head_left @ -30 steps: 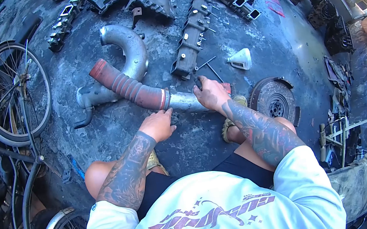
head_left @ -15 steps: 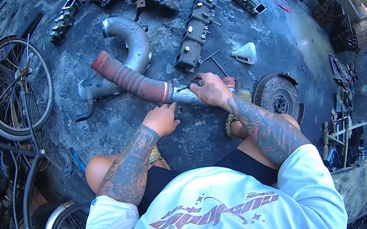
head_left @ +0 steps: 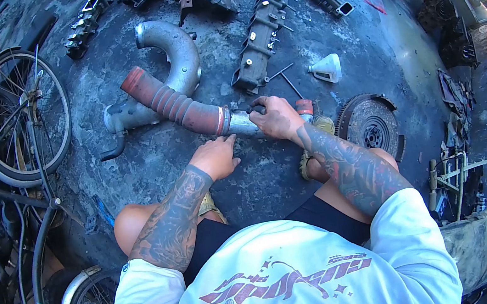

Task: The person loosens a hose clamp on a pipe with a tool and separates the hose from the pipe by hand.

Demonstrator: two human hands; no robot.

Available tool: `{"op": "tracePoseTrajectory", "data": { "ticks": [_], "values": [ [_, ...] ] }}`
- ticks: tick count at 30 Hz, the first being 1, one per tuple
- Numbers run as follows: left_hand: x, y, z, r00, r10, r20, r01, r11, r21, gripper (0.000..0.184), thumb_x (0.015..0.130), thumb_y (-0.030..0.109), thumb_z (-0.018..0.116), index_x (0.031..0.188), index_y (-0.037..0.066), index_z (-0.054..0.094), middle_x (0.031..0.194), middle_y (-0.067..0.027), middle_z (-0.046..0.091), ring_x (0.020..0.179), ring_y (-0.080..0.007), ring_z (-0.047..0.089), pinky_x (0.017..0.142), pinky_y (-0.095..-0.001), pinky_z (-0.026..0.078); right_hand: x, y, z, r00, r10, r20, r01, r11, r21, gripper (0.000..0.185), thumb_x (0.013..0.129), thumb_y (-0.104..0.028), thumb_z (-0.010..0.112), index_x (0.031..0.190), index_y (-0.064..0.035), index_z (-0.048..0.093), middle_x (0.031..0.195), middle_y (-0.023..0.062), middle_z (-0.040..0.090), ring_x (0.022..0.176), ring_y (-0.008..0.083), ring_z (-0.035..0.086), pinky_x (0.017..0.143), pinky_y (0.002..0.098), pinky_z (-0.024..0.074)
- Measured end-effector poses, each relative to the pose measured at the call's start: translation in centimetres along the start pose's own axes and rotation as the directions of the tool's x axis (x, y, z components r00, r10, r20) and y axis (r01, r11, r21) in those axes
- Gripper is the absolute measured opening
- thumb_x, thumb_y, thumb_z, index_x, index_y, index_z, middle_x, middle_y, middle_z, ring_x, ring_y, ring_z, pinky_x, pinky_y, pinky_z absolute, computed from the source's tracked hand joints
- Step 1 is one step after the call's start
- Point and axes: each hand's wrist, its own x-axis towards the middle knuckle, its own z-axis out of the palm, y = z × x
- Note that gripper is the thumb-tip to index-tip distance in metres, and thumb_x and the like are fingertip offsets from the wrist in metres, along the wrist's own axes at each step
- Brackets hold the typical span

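A red ribbed rubber hose (head_left: 176, 108) is fitted over a silver metal pipe (head_left: 244, 124), with a hose clamp (head_left: 225, 120) round the joint. My left hand (head_left: 214, 158) has its index finger stretched to the pipe's near side beside the clamp, thumb apart. Above the pipe, my right hand (head_left: 277, 118) is closed round a dark-handled screwdriver (head_left: 258, 109); its tip is hard to make out near the clamp. Another short red hose (head_left: 304, 107) shows at the pipe's right end, partly behind my right hand.
A curved metal pipe (head_left: 184, 53) lies behind the hose. Beyond my right hand are a T-handle tool (head_left: 289, 81), a white funnel (head_left: 327, 68) and a long metal engine part (head_left: 258, 44). A toothed flywheel (head_left: 370, 125) lies right. Bicycles (head_left: 21, 117) stand left.
My right hand has shifted slightly left along the pipe, and the tool's thin shaft shows less clearly. My left hand stays nearly in place.
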Motion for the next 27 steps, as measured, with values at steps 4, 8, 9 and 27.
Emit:
{"op": "tracePoseTrajectory", "data": {
  "ticks": [4,8,9,27],
  "values": [
    [-0.2,0.0,-0.3,1.000,-0.016,0.012,0.017,1.000,-0.003,0.072,0.101,0.033,0.073,0.160,0.002,0.048,0.147,-0.0253,0.064,0.133,-0.0417,0.064,0.113,-0.0506,0.051,0.4,0.8,0.9,1.000,-0.019,-0.018,0.019,1.000,0.009,0.058,0.093,-0.033,0.067,0.134,0.0072,0.070,0.100,0.0304,0.077,0.098,0.0399,0.079,0.090,0.0439,0.0591],
    [-0.2,-0.1,0.0,1.000,-0.009,0.013,0.009,1.000,0.002,0.072,0.101,0.033,0.073,0.160,0.002,0.048,0.147,-0.0250,0.064,0.133,-0.0418,0.064,0.113,-0.0509,0.051,0.1,-0.1,0.3,1.000,0.016,0.012,-0.016,1.000,0.008,0.059,0.093,-0.034,0.067,0.135,0.0070,0.070,0.103,0.0323,0.077,0.101,0.0410,0.078,0.091,0.0446,0.0588],
    [-0.2,-0.2,0.0,1.000,-0.006,0.010,0.006,1.000,0.001,0.072,0.101,0.033,0.073,0.160,0.002,0.048,0.147,-0.0249,0.064,0.133,-0.0419,0.064,0.113,-0.0509,0.051,0.1,-0.1,0.4,1.000,0.014,0.008,-0.014,1.000,0.014,0.059,0.093,-0.034,0.067,0.135,0.0070,0.070,0.104,0.0323,0.077,0.101,0.0412,0.078,0.091,0.0446,0.0587],
    [-0.3,0.1,-0.2,1.000,0.001,0.009,-0.001,1.000,-0.005,0.073,0.099,0.032,0.074,0.160,0.002,0.048,0.146,-0.0250,0.064,0.133,-0.0421,0.064,0.114,-0.0505,0.051,-0.9,-1.4,0.3,0.991,0.064,0.120,-0.069,0.997,0.038,0.059,0.096,-0.030,0.069,0.141,0.0074,0.065,0.115,0.0314,0.077,0.111,0.0423,0.076,0.099,0.0446,0.0582]
  ]
}}
